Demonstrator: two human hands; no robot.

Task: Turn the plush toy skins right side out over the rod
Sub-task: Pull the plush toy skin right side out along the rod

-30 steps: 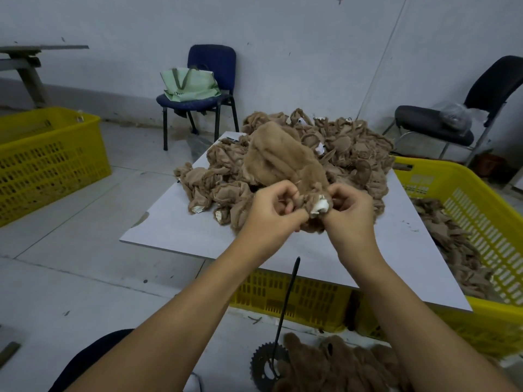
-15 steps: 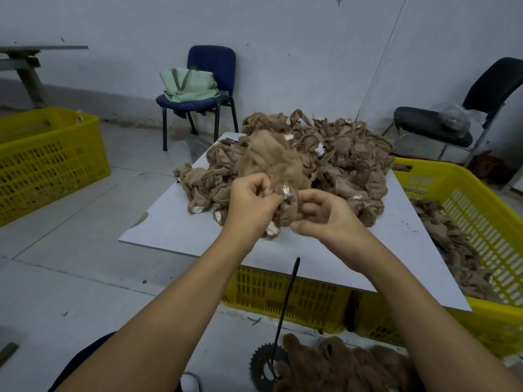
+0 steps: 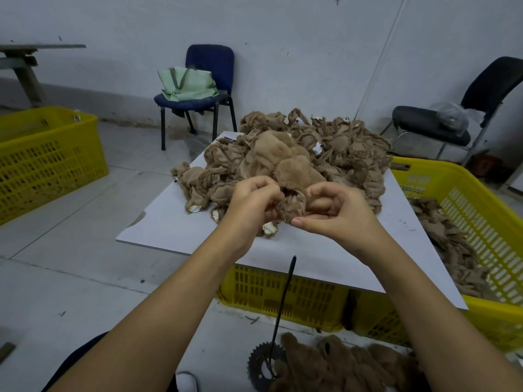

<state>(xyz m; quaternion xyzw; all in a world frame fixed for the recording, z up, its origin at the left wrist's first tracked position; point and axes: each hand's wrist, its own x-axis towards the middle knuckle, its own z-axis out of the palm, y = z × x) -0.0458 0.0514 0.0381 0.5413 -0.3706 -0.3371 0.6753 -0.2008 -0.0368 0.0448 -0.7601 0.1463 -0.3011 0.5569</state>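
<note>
while the rod (image 3: pixel 284 304) stands below, both hands (image 3: pixel 256 203) (image 3: pixel 336 212) pinch one skin (image 3: pixel 285 171).

A blue chair (image 3: pixel 209 77) is standing against the grey wall (image 3: pixel 283 38), a black chair (image 3: pixel 458 114) is sitting right, on concrete floor (image 3: pixel 70 264).

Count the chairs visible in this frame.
2. A blue chair stands against the back wall with a green bag on its seat; a black chair stands at far right, holding a clear plastic bag.

place: toy workshop | cues: heaped plush skins (image 3: pixel 325 148), yellow crates (image 3: pixel 48 154), bare concrete floor (image 3: pixel 70 250)
</note>
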